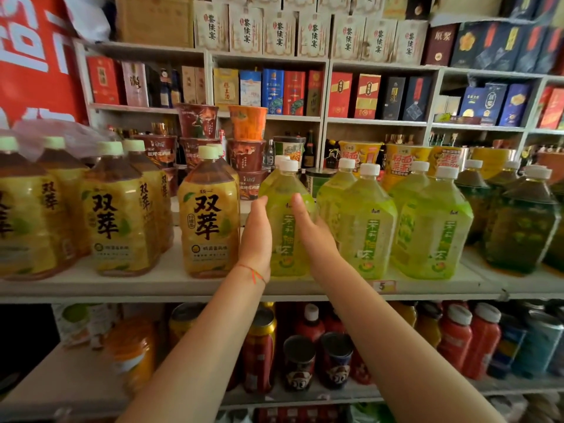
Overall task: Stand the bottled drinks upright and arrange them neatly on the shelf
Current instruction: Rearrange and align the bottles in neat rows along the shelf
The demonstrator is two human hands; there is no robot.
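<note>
Two hands, left hand and right hand, fingers straight, flank the mid-frame green bottle; an uneven push could knock it into the neighbouring yellow bottle.

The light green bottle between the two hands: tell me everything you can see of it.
The light green bottle is clear plastic holding pale green drink, with a white screw cap and a green label with vertical characters. It stands upright at the front edge of the shelf, between an amber tea bottle and another green one. The left hand lies flat on its left side, the right hand on its right, fingers straight.
</note>
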